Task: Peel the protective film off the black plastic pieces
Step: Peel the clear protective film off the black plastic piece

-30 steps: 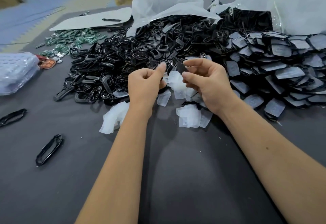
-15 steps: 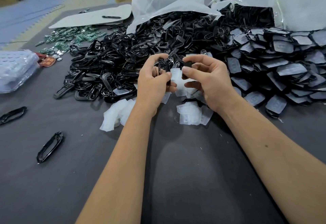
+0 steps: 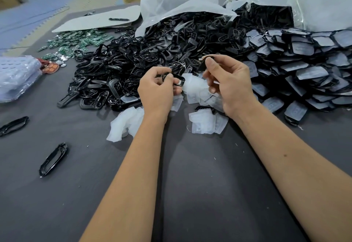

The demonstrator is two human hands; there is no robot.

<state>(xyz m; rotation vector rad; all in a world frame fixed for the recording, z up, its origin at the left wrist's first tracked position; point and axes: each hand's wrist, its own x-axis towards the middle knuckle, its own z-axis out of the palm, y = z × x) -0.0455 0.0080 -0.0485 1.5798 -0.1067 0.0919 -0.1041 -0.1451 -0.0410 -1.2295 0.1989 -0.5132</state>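
From my head view, my left grip (image 3: 159, 87) pinches one black frame piece (image 3: 178, 79); my right grip (image 3: 228, 81) pinches another black piece (image 3: 203, 64), mostly hidden by fingers. Two loose frames (image 3: 54, 159) lie near the desk's (image 3: 209, 194) left edge; heaped pieces (image 3: 133, 58) are uncountable.

Two bare forearms reach forward side by side, hands raised close together but apart. The left hand (image 3: 158, 91) curls its fingers, thumb and forefinger pinching a black frame piece (image 3: 178, 79). The right hand (image 3: 231, 83), fingers bent, pinches a small black piece (image 3: 203, 64) at its thumb tip.
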